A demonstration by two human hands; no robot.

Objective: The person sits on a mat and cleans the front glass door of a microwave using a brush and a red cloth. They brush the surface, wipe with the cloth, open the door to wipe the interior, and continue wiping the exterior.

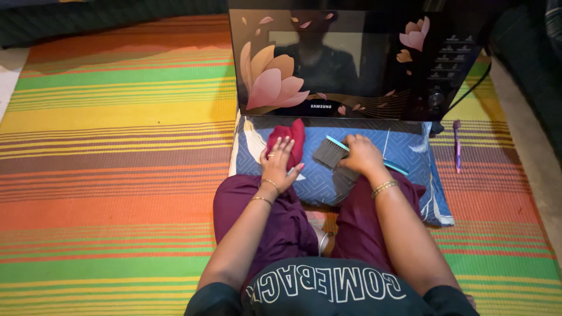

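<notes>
I sit cross-legged on a striped mat facing a black microwave oven (351, 58) with a pink flower pattern on its door. The oven stands on a blue patterned pillow (410, 158). My left hand (280, 167) rests flat on a red cloth (288, 140) lying on the pillow's near-left part. My right hand (362, 155) grips a teal-handled brush (332, 153) with grey bristles, held just above the pillow in front of the oven door.
A purple toothbrush-like tool (457, 146) lies on the mat to the right of the pillow. A black power cord (471, 90) runs from the oven's right side. The striped mat (117, 175) stretches wide to my left.
</notes>
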